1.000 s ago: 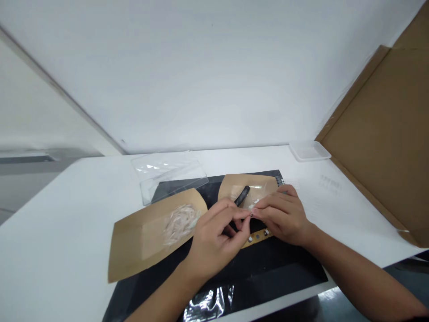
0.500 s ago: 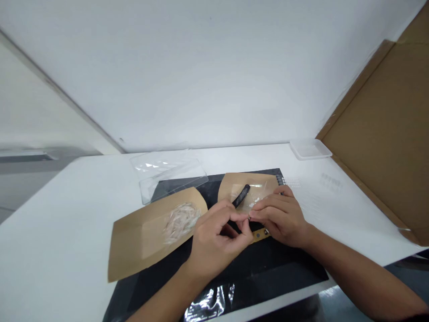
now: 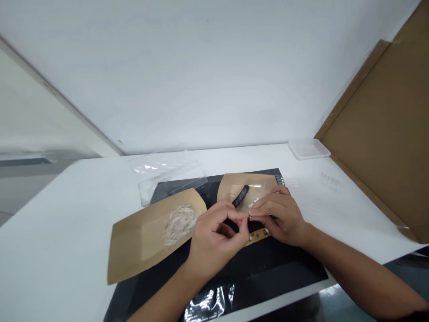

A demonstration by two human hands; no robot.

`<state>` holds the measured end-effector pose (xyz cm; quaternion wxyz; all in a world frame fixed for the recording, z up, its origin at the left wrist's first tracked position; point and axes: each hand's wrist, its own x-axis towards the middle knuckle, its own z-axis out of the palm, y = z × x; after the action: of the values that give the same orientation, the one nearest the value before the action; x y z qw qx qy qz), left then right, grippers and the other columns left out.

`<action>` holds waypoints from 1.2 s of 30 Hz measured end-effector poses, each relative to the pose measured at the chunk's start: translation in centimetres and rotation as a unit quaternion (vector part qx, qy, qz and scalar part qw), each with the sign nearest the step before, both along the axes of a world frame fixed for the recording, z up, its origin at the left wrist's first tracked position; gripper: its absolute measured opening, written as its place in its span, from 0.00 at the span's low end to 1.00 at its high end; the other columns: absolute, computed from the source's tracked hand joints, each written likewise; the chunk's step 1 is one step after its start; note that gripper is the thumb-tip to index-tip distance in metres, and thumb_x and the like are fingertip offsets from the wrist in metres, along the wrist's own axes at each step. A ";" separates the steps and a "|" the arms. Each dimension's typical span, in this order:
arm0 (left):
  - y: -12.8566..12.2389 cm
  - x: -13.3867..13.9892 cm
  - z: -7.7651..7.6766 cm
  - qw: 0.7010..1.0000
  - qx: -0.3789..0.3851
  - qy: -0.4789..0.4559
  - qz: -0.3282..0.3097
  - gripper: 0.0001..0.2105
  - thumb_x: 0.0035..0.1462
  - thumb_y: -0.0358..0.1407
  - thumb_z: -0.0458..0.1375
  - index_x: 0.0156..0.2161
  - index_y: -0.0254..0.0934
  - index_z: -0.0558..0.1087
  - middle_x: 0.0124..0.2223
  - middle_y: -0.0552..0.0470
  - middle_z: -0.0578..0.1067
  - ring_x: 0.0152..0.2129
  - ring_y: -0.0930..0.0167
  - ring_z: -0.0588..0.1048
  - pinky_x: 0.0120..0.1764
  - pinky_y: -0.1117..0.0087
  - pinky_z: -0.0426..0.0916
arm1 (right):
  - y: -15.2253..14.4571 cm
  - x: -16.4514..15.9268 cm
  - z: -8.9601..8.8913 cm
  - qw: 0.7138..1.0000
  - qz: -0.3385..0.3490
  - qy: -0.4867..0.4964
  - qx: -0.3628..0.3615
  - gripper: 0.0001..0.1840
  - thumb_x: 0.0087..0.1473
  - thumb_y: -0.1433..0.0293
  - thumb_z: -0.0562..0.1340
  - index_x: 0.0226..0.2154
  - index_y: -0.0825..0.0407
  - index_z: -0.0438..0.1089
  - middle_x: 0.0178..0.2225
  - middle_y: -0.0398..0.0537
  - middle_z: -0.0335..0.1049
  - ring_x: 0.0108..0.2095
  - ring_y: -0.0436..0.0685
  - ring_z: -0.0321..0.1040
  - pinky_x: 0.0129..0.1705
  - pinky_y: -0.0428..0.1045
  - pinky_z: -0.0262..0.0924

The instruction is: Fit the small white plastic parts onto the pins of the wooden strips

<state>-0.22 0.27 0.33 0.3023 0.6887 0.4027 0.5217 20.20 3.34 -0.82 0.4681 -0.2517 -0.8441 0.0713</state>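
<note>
My left hand (image 3: 217, 230) and my right hand (image 3: 279, 217) meet fingertip to fingertip over a black mat (image 3: 268, 264). Between their pinched fingers sits a tiny shiny metal piece (image 3: 249, 217), too small to name. Just below the fingertips a yellow strip (image 3: 257, 236) with small round metal parts lies on the mat, partly covered by my left hand. Behind my hands stands a brown paper tray (image 3: 231, 181) with a black curved handle-like piece (image 3: 241, 196) and small white bits in it. Left of my left hand, another paper tray (image 3: 130, 246) holds a heap of small clear plastic packets (image 3: 181, 223).
Clear plastic covers (image 3: 170, 176) lie at the back left of the white table (image 3: 60, 223). A translucent shallow box (image 3: 309, 150) stands at the back right, near a large cardboard sheet (image 3: 378, 143). A white wall rises behind the table.
My left hand has shifted slightly left, so more of the yellow strip shows. Both hands keep their pinch on the tiny piece. The view has moved a little.
</note>
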 end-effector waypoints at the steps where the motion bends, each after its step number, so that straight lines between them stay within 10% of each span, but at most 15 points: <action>1: 0.0 0.0 0.0 1.000 -0.012 -0.008 -0.007 0.04 0.59 0.30 0.64 0.33 0.38 0.80 0.30 0.54 0.73 0.20 0.77 0.73 0.16 0.82 0.70 | 0.0 0.0 0.0 1.000 0.001 0.005 -0.005 0.03 0.68 0.71 0.65 0.40 0.47 0.73 0.36 0.40 0.83 0.36 0.50 0.80 0.45 0.54 0.56; 36: 0.5 -0.5 0.0 0.985 -0.084 -0.090 -0.123 0.06 0.66 0.32 0.62 0.43 0.37 0.82 0.42 0.47 0.76 0.23 0.74 0.81 0.16 0.78 0.78 | 0.1 -0.1 0.1 0.997 -0.003 0.064 -0.035 0.03 0.66 0.70 0.67 0.37 0.48 0.74 0.35 0.41 0.84 0.34 0.52 0.80 0.44 0.53 0.60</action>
<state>-0.68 0.81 0.36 0.4553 0.6556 0.3288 0.5046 20.07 3.48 -0.74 0.5123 -0.2655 -0.8085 0.1158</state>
